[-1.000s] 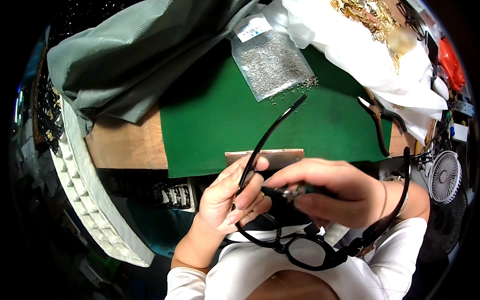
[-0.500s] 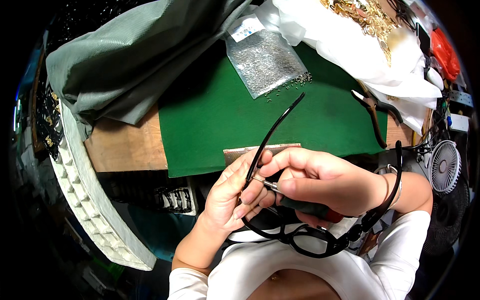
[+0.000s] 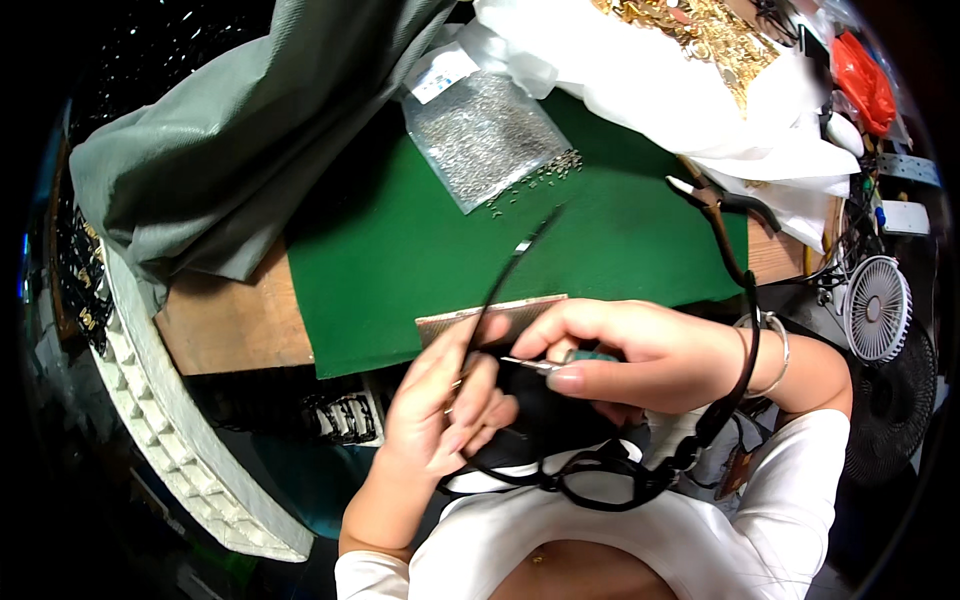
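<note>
My left hand grips a black eyeglass frame by one long temple, which rises over the green mat. The frame hangs low between my arms, its other side rising past my right wrist. My right hand holds a small screwdriver with a metal shaft and dark green handle, its tip just right of my left fingers; whether it touches the frame is unclear. A thin textured strip lies behind my hands. A clear bag of tiny silver pieces has some spilled beside it.
Grey cloth covers the back left; white sheeting with gold metal parts lies back right. Pliers rest on the mat. A white molded tray stands left, a small fan right, a red bag behind.
The screwdriver has drawn back slightly from the left fingers and tilted. Both hands and the frame have shifted slightly leftward in view, as has the whole bench.
</note>
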Demonstrator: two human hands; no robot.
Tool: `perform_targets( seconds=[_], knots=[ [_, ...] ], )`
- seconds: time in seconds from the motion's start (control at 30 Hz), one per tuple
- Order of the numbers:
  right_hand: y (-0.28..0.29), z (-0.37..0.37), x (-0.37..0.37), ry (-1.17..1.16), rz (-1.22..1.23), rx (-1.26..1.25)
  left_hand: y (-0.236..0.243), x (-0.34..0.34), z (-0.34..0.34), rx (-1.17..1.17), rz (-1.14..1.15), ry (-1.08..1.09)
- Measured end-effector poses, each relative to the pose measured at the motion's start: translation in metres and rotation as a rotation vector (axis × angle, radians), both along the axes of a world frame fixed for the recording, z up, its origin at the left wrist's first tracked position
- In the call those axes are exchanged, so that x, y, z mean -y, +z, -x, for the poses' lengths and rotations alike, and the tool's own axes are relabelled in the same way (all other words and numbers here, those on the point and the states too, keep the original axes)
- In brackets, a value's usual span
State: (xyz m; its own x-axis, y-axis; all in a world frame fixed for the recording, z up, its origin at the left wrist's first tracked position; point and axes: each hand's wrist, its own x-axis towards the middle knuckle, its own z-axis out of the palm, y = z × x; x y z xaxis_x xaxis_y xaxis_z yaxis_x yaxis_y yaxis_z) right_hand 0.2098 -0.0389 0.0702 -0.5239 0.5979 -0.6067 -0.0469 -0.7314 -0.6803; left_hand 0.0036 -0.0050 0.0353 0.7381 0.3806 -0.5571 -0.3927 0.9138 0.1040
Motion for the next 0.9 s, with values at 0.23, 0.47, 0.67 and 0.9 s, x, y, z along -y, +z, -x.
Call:
perform_targets(
  seconds=[0.23, 0.47, 0.67, 0.9],
  knots=[
    [-0.039, -0.021, 0.006, -0.006, -1.043, 1.271, 0.000, -0.002, -0.015, -0.044, -0.416, -0.045],
    [-0.053, -0.019, 0.007, 0.007, -1.163, 1.406, -0.015, 0.009, 0.004, 0.222, -0.523, 0.044],
    [-0.054, -0.018, 0.007, 0.129, -1.161, 1.461, -0.014, 0.001, 0.002, 0.439, -0.076, 0.156],
    [-0.047, -0.014, 0.008, 0.320, -1.191, 1.614, -0.015, -0.004, -0.005, 0.339, 0.011, 0.085]
  ],
)
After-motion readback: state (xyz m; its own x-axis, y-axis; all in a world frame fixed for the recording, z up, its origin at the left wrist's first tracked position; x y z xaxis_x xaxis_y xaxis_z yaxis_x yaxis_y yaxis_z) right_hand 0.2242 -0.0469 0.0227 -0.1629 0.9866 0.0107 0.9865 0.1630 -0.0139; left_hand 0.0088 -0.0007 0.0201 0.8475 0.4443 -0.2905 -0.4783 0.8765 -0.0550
